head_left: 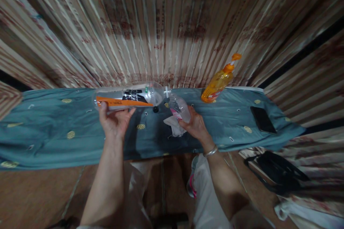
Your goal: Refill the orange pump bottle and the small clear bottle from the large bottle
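Observation:
My left hand (115,120) is closed around the base end of a large clear plastic bottle (129,98) with an orange and black label, held on its side above the teal cloth. My right hand (194,125) grips a small clear bottle (179,106), tilted with its mouth toward the large bottle's neck, and a crumpled white cloth (174,126) sits under its fingers. A small black cap (155,109) lies on the cloth below the two bottle mouths.
A teal patterned cloth (53,128) covers a long narrow table. An orange dish-soap bottle (219,81) stands at the back right. A black phone (262,119) lies near the right end. A dark bag (279,173) sits on the floor at right. A pleated curtain hangs behind.

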### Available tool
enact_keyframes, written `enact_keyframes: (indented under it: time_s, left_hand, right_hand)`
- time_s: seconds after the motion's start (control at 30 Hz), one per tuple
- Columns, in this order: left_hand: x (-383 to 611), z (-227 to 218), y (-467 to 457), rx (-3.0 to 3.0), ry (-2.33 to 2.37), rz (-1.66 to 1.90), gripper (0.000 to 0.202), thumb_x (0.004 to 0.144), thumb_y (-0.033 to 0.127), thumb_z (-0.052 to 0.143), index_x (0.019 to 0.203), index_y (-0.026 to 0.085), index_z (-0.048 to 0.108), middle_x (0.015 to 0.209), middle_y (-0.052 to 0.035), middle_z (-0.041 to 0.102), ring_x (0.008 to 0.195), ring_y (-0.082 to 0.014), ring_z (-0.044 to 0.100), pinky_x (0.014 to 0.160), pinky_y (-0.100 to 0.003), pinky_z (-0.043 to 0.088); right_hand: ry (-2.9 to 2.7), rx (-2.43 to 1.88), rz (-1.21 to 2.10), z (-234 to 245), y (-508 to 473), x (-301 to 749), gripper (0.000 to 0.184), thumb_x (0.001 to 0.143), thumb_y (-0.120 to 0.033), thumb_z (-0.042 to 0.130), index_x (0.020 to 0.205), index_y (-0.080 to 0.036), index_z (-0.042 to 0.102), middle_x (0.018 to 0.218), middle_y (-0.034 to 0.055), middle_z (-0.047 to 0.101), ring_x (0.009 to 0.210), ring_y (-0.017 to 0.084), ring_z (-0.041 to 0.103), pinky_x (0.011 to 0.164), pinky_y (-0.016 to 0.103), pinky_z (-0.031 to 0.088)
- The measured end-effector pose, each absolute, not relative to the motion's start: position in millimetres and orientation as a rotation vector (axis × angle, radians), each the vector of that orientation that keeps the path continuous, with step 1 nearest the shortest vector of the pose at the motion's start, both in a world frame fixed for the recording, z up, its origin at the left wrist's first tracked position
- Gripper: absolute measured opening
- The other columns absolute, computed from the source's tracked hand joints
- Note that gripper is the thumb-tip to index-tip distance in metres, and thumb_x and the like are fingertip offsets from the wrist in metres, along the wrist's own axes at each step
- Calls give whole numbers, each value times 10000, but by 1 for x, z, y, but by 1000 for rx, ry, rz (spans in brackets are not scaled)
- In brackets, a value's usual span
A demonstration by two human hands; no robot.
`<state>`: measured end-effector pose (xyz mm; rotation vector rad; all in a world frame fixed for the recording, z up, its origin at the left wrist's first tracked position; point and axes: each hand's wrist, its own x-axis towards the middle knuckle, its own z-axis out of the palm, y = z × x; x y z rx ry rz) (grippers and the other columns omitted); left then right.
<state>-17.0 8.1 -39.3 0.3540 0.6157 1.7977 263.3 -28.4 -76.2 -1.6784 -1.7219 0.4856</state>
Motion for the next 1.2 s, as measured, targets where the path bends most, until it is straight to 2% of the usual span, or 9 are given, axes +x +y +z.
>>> enact_keyframes:
  time_s: [0.13, 0.27, 0.4, 0.6, 0.83, 1.03, 1.2]
  left_hand:
    - [-19, -38, 7, 324, 640, 1787, 202, 856, 364, 708, 1002, 226, 682, 1084, -72, 774, 995, -241, 725, 932, -520, 616]
    - [-19, -36, 6, 317, 677, 1772, 150, 847, 320, 698, 960, 224, 676, 982, -57, 770, 945, -224, 729, 929, -486, 620]
    - [-19, -35, 7, 321, 692, 1792, 216, 783, 284, 755, 970, 218, 672, 1007, -64, 773, 1011, -244, 727, 962, -499, 604]
    - [-19, -33, 4, 349, 723, 1771, 254, 744, 236, 750, 979, 185, 671, 1048, -116, 773, 1049, -292, 723, 930, -503, 621]
    - [-18, -33, 2, 376, 688, 1779, 260, 786, 332, 791, 970, 186, 679, 1087, -138, 765, 1155, -323, 696, 947, -484, 620]
    - [-16, -31, 1, 375, 693, 1790, 236, 785, 303, 790, 966, 193, 685, 1084, -126, 771, 1230, -332, 671, 964, -498, 613]
    - [-14, -26, -1, 361, 659, 1813, 219, 792, 250, 740, 1000, 217, 682, 1041, -85, 793, 1226, -321, 681, 1012, -549, 580]
  right_hand:
    - [-1714, -1652, 499, -77, -26, 264, 560, 790, -356, 723, 1311, -190, 603, 1052, 91, 801, 938, 302, 780, 825, 382, 596]
    - [-1696, -1634, 518, -78, -25, 266, 549, 771, -356, 727, 1292, -220, 620, 1050, 63, 795, 930, 291, 773, 830, 388, 595]
    - [-1680, -1624, 553, -80, -25, 269, 550, 761, -354, 724, 1285, -221, 624, 1020, 49, 785, 893, 282, 763, 809, 388, 595]
    - [-1684, -1626, 573, -81, -26, 273, 551, 773, -377, 719, 1287, -211, 609, 998, 61, 771, 864, 278, 748, 792, 385, 588]
    - [-1707, -1580, 541, -85, -28, 271, 559, 797, -354, 708, 1322, -207, 582, 1082, 77, 762, 944, 294, 763, 843, 414, 601]
    - [-1680, -1623, 513, -90, -28, 270, 665, 787, -438, 799, 1354, -185, 560, 1112, 109, 766, 987, 320, 767, 855, 432, 604]
    - [-1666, -1606, 555, -91, -27, 274, 551, 804, -481, 792, 1257, -220, 618, 996, 56, 770, 874, 275, 756, 765, 373, 589]
